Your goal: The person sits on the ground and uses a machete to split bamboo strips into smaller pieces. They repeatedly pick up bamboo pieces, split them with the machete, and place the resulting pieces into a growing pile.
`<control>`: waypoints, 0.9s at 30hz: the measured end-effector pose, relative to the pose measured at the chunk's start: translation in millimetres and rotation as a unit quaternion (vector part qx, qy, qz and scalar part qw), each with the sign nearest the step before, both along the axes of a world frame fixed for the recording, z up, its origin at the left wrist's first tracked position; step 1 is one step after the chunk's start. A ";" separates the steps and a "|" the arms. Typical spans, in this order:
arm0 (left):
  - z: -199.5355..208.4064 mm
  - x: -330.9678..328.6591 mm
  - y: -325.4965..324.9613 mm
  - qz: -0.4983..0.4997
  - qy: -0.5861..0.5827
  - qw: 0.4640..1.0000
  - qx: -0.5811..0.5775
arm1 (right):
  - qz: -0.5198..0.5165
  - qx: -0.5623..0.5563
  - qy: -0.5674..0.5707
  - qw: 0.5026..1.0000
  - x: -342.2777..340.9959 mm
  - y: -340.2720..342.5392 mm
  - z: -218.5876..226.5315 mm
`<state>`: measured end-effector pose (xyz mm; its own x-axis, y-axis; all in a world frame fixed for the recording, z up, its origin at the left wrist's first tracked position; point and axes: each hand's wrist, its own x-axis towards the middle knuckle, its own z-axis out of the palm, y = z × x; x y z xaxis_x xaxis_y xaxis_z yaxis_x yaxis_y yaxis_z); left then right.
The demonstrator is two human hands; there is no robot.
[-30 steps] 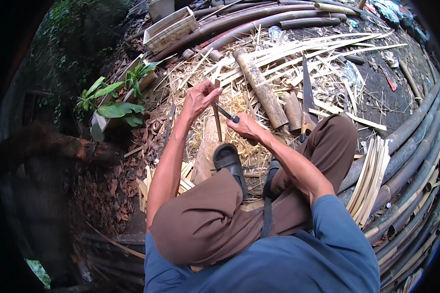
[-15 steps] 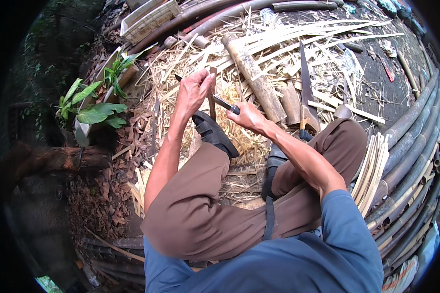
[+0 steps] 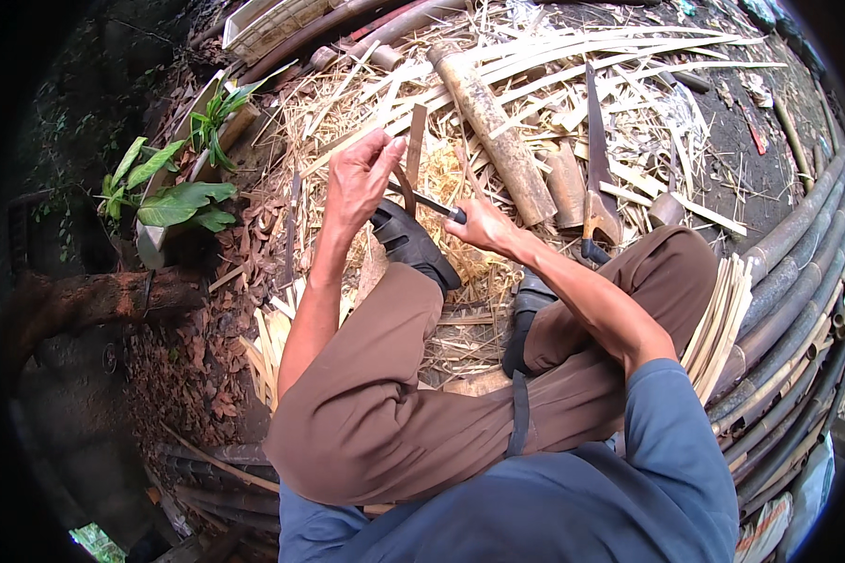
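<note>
My left hand is closed, its thumb and fingers pinched at a thin brown bamboo strip that stands upright beside them. Part of this strip curves near my fingertips, and its lower end is down by my left shoe. In my right hand is the black handle of a knife. The narrow dark blade points left, crossing the strip just below my left fingers. Its tip is hidden around my left hand.
A handsaw lies right of a bamboo pole section and a short bamboo piece. Pale split strips and shavings cover the ground ahead. Long bamboo poles line the right; a leafy plant grows at left.
The knife and my right hand have moved slightly down and right. More of the brown strip now shows above my left fingers, and a curved part has appeared beside the blade.
</note>
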<state>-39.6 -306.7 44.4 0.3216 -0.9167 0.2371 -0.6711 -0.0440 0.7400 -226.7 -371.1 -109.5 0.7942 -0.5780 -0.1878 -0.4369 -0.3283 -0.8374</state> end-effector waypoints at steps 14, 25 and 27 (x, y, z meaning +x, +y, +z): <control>-29.4 10.2 48.9 0.116 0.232 0.958 -0.126 | 0.075 0.025 -0.103 0.992 11.7 55.0 -15.8; -40.6 -13.4 30.7 0.134 0.169 0.971 -0.107 | 0.014 0.035 -0.047 0.998 -5.6 81.4 -17.7; -45.1 -5.3 28.4 0.149 0.177 0.967 -0.110 | 0.002 -0.056 0.004 0.998 -2.5 80.2 -16.7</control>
